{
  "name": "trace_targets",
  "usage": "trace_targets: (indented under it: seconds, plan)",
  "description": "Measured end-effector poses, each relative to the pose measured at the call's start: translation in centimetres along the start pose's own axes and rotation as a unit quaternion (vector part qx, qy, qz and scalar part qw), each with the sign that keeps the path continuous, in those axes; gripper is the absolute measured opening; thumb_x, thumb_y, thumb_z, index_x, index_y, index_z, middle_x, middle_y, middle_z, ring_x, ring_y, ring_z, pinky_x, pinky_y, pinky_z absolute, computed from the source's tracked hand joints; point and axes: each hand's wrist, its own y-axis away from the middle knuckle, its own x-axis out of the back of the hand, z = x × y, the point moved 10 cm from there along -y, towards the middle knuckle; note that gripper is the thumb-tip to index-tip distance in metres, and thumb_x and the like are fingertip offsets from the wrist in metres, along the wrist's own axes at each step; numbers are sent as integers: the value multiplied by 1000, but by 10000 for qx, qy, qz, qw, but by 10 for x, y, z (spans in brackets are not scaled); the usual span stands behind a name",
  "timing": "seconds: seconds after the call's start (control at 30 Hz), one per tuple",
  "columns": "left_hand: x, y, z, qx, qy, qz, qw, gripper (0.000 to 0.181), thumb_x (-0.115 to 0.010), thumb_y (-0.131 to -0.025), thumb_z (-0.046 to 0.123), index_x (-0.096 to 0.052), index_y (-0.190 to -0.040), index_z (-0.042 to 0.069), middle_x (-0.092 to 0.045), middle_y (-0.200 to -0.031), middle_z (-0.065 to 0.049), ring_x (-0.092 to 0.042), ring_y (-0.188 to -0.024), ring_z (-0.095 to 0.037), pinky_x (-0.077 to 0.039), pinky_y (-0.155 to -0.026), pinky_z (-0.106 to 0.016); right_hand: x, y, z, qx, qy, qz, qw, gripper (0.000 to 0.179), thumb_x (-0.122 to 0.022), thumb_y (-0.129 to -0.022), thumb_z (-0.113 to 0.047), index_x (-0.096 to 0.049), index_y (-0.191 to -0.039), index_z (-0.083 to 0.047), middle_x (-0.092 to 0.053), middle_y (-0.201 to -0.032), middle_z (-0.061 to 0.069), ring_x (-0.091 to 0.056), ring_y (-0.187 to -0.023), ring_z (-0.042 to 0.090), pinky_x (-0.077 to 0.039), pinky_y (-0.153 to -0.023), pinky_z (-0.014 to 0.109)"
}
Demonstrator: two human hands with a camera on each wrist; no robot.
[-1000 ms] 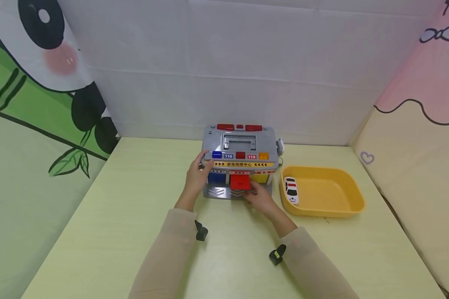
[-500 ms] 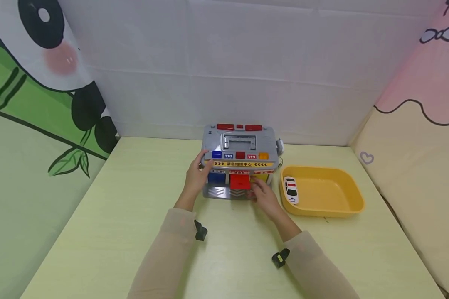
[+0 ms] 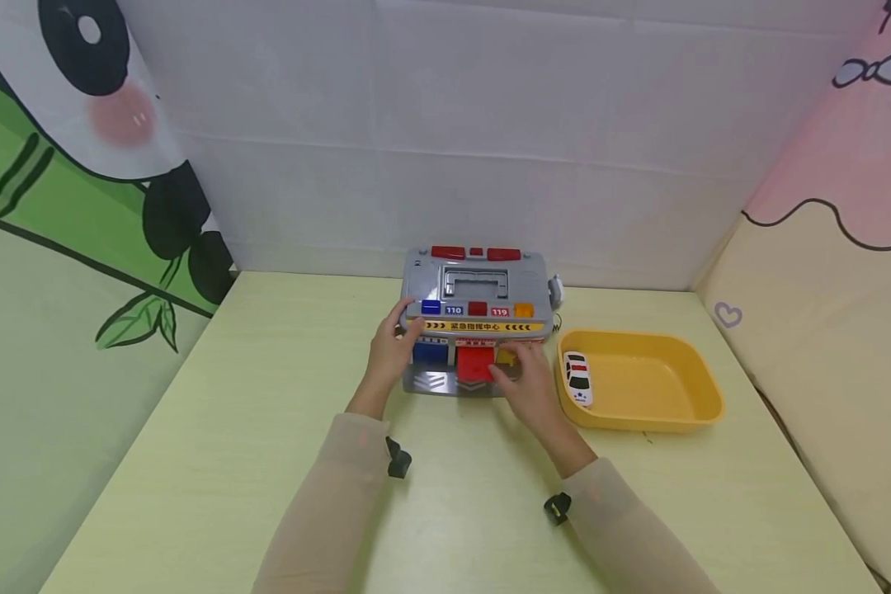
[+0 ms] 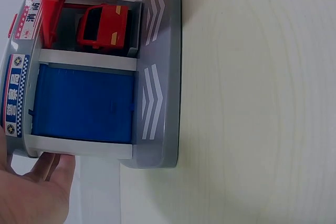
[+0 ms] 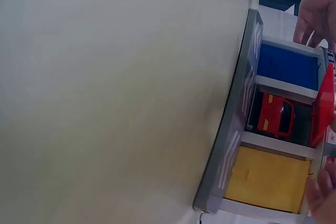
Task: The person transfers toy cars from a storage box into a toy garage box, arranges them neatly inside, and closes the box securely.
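A grey toy emergency station with blue, red and yellow garage doors stands near the back of the table. My left hand grips its left end, thumb on the front edge. The red door is swung up and sticks outward. In the bay under it sits a red toy car, front facing out. The blue door and yellow door are down. My right hand is by the yellow bay, thumb at the red door's lower right corner, fingers bent loosely beside the yellow door.
A yellow tray stands to the right of the station, with a white toy police car at its left side. A light wood-look table lies below. A white cloth hangs behind the station.
My right hand has moved from beneath the red door's lower edge up and right, bringing the thumb onto its corner. The red door hangs slightly lower. The left hand stays put.
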Motion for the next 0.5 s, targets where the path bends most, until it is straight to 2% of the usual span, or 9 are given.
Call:
trace_targets:
  seconds: [0.07,0.17,0.3,0.5]
  plan:
    - [0,0,0,13,-15,-4,10000,48,-51,-100,41,-42,-146,31,-44,-139,-15,-48,-118,-34,-46,-91,-51,5,-2,-11,507,596,213,9967,41,-79,-83,-11,-60,-119,-6,-47,-121,13,-46,-110,30,-44,-91,42]
    - [0,0,0,8,-40,5,10000,48,-51,-100,40,-42,-146,30,-44,-139,-14,-48,-118,-34,-46,-91,-52,8,-4,-24,1008,1336,418,9850,53,-85,-77,-11,-59,-123,-6,-46,-125,15,-43,-113,31,-43,-93,43]
    - [-1,-1,0,19,-42,-1,10000,47,-51,-100,40,-42,-145,30,-44,-139,-14,-49,-118,-34,-46,-91,-52,5,-10,-29,1174,1922,402,9735,67,-89,-72,-15,-56,-130,-9,-46,-132,14,-44,-116,32,-41,-96,46]
    - [0,0,-1,111,-30,-19,9999,48,-51,-100,41,-41,-146,31,-42,-141,-15,-47,-121,-35,-45,-92,-53,-2,-16,-30,1304,2114,240,9684,76,-90,-71,-16,-52,-136,-7,-42,-137,14,-39,-123,33,-32,-104,51]
